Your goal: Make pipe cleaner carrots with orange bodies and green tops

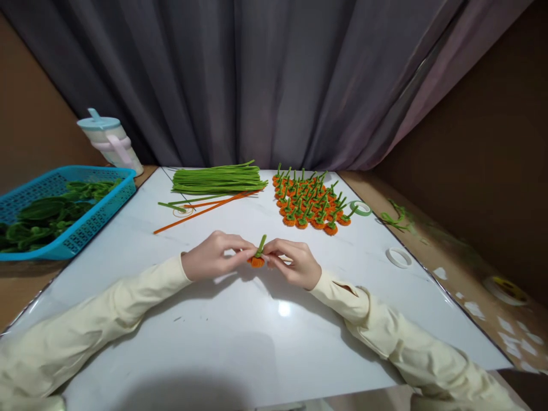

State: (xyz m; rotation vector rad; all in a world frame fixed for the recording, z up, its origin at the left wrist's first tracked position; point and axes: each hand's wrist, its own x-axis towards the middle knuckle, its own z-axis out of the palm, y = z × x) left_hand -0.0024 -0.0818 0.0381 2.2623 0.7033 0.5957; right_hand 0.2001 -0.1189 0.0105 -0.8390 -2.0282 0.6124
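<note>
A glossy white tabletop with faint grey marbling fills the middle of the view, catching a bright spot of light below the hands and a broad soft shadow along its near edge. Above its centre, the left hand and the right hand meet fingertip to fingertip, each pinching a side of a small pumpkin-shaped chenille ornament, orange and ridged, its green stem pointing up. Pale cream sleeves cover both forearms. Farther back lies a thick bundle of green chenille stems, with a few loose orange stems in front of it. To the right of these, finished-looking orange ornaments stand packed in a cluster, green stems upright or leaning. A green tape roll lies just beside them, and a white tape roll nearer the table's right edge. Beyond that edge, a brown surface carries green scraps and torn white scraps. At the left sit a blue plastic basket of green leaf-like pieces and a handled tumbler with a straw. Grey-purple curtains hang across the back between brown side walls.
</note>
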